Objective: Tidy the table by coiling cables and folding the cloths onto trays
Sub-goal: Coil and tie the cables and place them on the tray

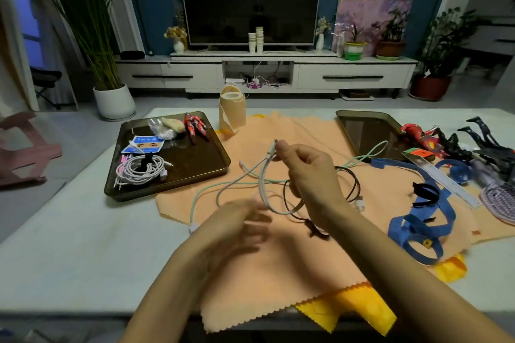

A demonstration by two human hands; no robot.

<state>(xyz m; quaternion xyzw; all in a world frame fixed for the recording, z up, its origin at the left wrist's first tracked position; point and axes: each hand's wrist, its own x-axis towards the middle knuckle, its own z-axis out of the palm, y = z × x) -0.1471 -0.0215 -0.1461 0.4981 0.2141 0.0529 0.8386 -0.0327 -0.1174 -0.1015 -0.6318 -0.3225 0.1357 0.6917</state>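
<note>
Cable-coiling step, mid-loop. Right hand point(309, 175) raised over the middle of the desk point(69, 245), fingers point(282, 147) pinching the white cable point(263, 189) just below its plug. One loop hanging from the pinch, with the free length trailing toward eight o'clock across the orange cloth point(278, 264).

Left hand point(239, 223) low, at seven o'clock from the loop and blurred. Close to the cable, but open or gripping cannot be told.

Green cable point(199, 195) and black cable point(355, 178) loose on the same cloth, passing beneath the raised loop, not yet coiled. Yellow cloth point(359, 306) showing under the orange one at five o'clock, both unfolded.

Left tray point(167, 189) at ten o'clock, already carrying a tied white bundle point(139, 168). Right tray point(359, 131) at two o'clock, with a bend of the green cable lying over its near part.

Judged well short of halfway: one bundle done, three cables and both cloths outstanding.

Next move probably calls for feeding the trailing length into further even loops at the pinch. Needs care to lift only the white cable clear of the two beneath, then binding the coil and setting it on a tray.
</note>
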